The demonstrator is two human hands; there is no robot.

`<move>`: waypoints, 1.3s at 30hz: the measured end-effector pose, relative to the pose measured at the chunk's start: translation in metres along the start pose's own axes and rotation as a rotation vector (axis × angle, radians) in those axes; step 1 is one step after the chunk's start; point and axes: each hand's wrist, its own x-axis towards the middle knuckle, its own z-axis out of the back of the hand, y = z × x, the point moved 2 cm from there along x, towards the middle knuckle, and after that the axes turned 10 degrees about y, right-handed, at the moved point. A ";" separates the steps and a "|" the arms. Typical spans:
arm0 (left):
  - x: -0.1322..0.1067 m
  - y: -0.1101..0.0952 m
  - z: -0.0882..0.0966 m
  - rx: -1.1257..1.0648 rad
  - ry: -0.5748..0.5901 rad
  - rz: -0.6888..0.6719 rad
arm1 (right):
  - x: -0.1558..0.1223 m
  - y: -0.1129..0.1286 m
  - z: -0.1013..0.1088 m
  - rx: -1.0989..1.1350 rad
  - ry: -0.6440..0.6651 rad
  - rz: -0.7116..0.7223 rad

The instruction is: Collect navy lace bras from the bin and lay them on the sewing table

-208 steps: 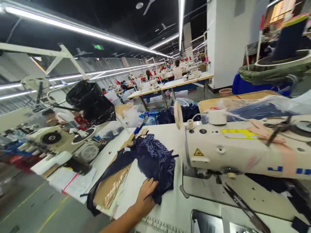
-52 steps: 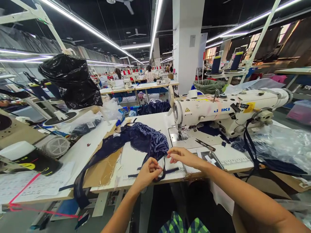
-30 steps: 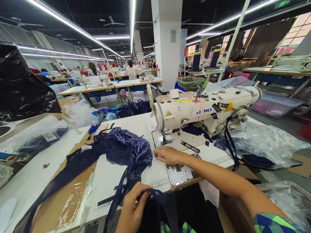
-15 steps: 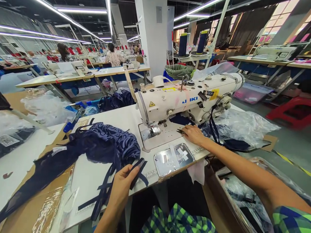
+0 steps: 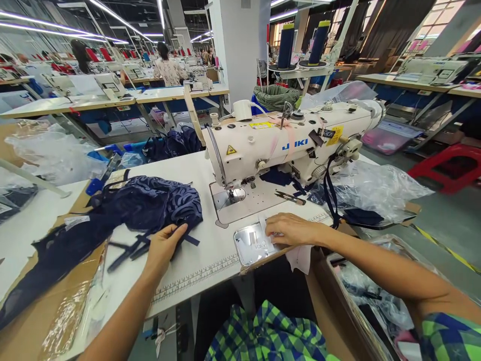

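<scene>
My left hand (image 5: 165,243) lies palm down with fingers stretched over navy straps (image 5: 130,249) at the edge of a navy lace garment (image 5: 150,205) on the white table (image 5: 210,258). One strap end sticks out to the right under my thumb. My right hand (image 5: 291,230) rests palm down at the right side of a shiny metal plate (image 5: 248,245). Its loosely bent fingertips touch a white tag (image 5: 267,231) there. Behind both hands stands a white sewing machine (image 5: 293,145), with thread snips (image 5: 289,196) lying on its bed.
A clear plastic bag (image 5: 376,188) holding navy pieces lies right of the machine. A cardboard sheet (image 5: 56,311) lies under the garment at left. An open box (image 5: 376,306) of bagged goods stands at my right. Blue thread cones (image 5: 286,45) rise behind; other people sit at far tables.
My left hand has moved left and set the straps down beside the garment. My right hand has drawn back from the snips near the needle to the metal plate.
</scene>
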 end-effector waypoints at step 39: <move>-0.050 -0.031 -0.068 0.343 0.366 -0.525 | 0.000 -0.019 0.009 0.986 -0.588 -0.016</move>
